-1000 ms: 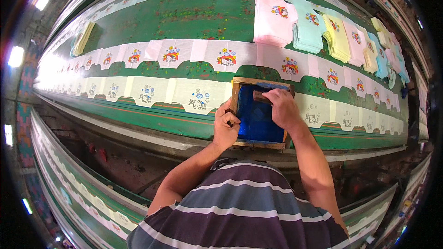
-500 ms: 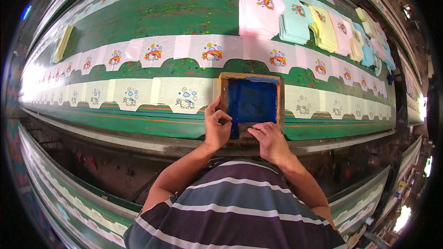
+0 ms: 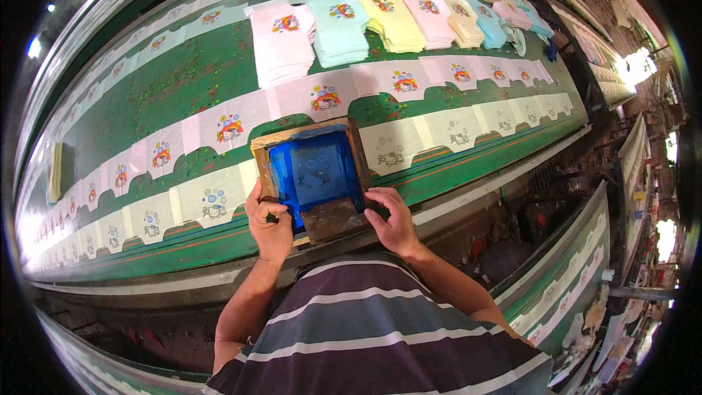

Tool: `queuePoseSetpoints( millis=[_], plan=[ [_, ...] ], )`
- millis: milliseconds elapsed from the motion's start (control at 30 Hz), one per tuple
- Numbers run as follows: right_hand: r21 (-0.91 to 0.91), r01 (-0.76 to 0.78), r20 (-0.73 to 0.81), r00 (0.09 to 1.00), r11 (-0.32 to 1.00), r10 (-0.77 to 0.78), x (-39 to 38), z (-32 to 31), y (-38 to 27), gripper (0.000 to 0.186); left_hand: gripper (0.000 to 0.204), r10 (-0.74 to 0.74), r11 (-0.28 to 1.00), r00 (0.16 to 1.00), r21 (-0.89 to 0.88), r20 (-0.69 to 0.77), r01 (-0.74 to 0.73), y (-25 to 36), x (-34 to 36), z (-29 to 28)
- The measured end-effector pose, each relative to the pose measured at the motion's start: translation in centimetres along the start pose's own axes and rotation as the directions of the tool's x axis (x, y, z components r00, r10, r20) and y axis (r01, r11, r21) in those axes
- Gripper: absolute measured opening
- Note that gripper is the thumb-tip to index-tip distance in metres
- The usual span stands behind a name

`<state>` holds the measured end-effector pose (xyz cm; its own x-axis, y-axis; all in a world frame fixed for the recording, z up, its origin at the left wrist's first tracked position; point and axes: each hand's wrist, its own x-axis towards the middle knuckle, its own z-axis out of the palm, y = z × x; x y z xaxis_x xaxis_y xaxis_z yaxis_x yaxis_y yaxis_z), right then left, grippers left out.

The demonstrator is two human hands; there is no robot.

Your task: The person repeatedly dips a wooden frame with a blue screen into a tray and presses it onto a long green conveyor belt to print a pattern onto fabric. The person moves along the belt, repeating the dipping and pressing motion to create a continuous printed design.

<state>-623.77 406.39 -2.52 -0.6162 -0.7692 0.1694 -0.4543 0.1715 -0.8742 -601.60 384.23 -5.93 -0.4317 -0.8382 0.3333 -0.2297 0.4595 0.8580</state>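
A wooden-framed printing screen (image 3: 356,146) with blue-inked mesh sits over the near row of pale fabric pieces (image 3: 453,128). Through its mesh a faint outline pattern shows. My left hand (image 3: 269,223) grips the frame's left side close to the near corner, thumb and finger curled in. At the right side my right hand (image 3: 391,218) holds the frame's edge, fingers on top and thumb below. Between my hands a dark brown squeegee (image 3: 329,221) leans at the near end of the screen, touched by neither. Whether the frame is flat or slightly raised, I cannot tell.
The long green table (image 3: 417,175) carries rows of fabric pieces with cartoon prints. Beyond the screen lie stacks of printed pink (image 3: 281,47), mint (image 3: 338,29) and yellow cloth (image 3: 395,22). A metal rail (image 3: 482,190) edges the table near me. Another table (image 3: 563,278) stands at lower right.
My right hand has left the squeegee and taken the frame's right edge. The mesh has turned from dark to lighter blue. The view has swung, so the table now slants.
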Motion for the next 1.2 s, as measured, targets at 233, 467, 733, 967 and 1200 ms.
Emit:
queuePoseSetpoints(
  millis=[233,467,733,967,1200],
  plan=[
    [0.001,0.043,-0.052,0.998,0.999,-0.043,0.1,-9.1,5.9,0.041,0.032,0.024,0.998,1.000,-0.059,0.006,-0.023,3.8,-0.6,11.0],
    [0.009,0.065,-0.003,0.998,0.998,-0.065,0.8,-16.4,9.9,0.040,0.031,-0.147,0.973,0.989,-0.178,0.009,0.146,5.7,-2.2,17.9],
    [-0.112,0.477,0.239,0.864,0.872,-0.442,2.4,-17.5,8.6,0.046,0.031,-0.248,0.949,0.969,-0.200,0.008,0.245,5.7,-2.6,18.6],
    [-0.188,0.601,0.498,0.740,0.777,-0.452,4.9,-14.9,7.1,0.040,0.030,-0.207,0.962,0.978,-0.179,0.027,0.208,6.0,-2.5,18.7],
    [-0.252,0.559,0.553,0.753,0.790,-0.357,7.1,-14.3,6.8,0.040,0.028,-0.233,0.957,0.972,-0.173,0.029,0.234,6.1,-2.8,18.8]
  ],
)
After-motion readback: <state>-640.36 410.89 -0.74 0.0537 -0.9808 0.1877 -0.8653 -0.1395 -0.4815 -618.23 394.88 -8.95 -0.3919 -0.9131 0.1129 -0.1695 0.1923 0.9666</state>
